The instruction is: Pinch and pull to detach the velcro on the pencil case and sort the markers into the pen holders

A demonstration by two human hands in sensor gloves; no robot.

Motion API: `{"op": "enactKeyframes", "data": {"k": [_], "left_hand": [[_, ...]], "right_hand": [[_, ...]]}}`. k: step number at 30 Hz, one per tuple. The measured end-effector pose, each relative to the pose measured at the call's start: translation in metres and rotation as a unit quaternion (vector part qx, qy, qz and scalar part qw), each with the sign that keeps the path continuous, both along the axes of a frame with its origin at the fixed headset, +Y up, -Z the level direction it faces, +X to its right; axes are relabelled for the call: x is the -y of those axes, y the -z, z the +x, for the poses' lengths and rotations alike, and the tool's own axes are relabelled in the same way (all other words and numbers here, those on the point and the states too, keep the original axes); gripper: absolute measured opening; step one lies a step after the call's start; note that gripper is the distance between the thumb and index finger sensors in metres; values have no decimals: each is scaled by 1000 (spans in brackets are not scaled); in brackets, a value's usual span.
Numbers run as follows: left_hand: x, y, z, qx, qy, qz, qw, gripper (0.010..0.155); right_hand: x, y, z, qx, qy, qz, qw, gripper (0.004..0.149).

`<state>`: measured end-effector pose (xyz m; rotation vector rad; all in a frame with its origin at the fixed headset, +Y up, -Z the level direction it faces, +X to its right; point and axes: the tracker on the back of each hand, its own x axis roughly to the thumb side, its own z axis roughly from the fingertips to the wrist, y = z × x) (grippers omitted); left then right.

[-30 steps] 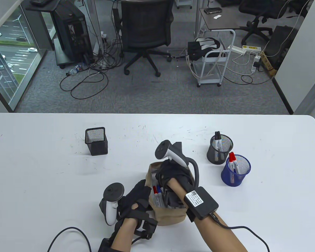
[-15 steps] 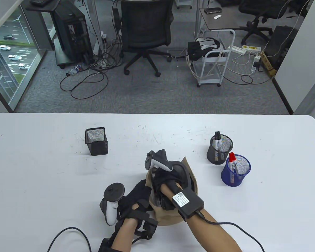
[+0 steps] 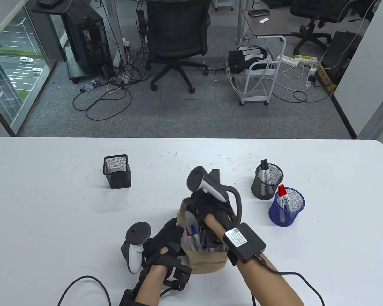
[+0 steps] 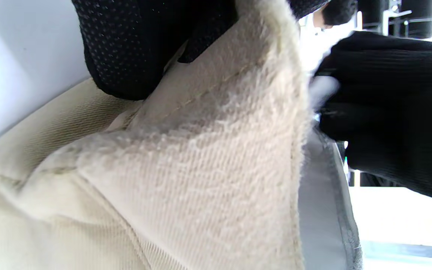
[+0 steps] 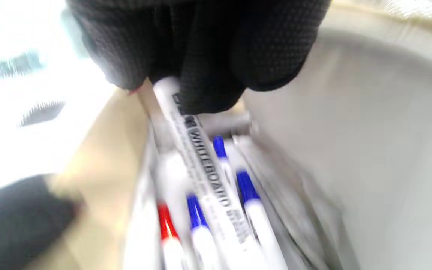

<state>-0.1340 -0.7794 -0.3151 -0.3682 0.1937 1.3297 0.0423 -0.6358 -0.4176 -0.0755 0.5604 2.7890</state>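
Note:
The beige pencil case [image 3: 207, 259] lies open near the table's front edge. My left hand [image 3: 174, 231] grips its left rim and holds the mouth apart; the left wrist view shows those fingers [image 4: 137, 48] on the fuzzy fabric [image 4: 201, 168]. My right hand [image 3: 200, 207] reaches into the case. There its fingertips [image 5: 208, 86] pinch a white whiteboard marker [image 5: 197, 153], whose cap is hidden. Several blue-capped markers [image 5: 246, 187] and a red-capped marker [image 5: 165, 221] lie loose below it.
A black square mesh holder [image 3: 117, 172] stands empty at the left. On the right, a black round holder [image 3: 267, 181] has black markers in it, and a blue holder [image 3: 286, 207] has red ones. Cables trail off the front edge.
Half a second ago my right hand dipped low and left into the case. It has since risen back toward the case's far end. The left hand has stayed put.

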Motion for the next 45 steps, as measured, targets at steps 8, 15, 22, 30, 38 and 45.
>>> {"op": "enactKeyframes", "data": {"k": [8,15,22,30,38,45], "left_hand": [[0,0,0,2,0,1,1000,65],[0,0,0,2,-1,1,1000,65],[0,0,0,1,0,1,1000,65],[-1,0,1,4,4,5,1000,65],[-1,0,2,6,7,10,1000,65],[0,0,2,4,4,10,1000,65]], "right_hand": [[-73,6,106,129,150,171,965,48],[-63,22,183,250,158,216,931,47],[-35,41,203,275,84,204,936,48],[-34,42,194,250,63,180,949,61],[-62,8,117,106,128,127,978,57],[-25,-12,35,-17,122,-6,992,59]]}}
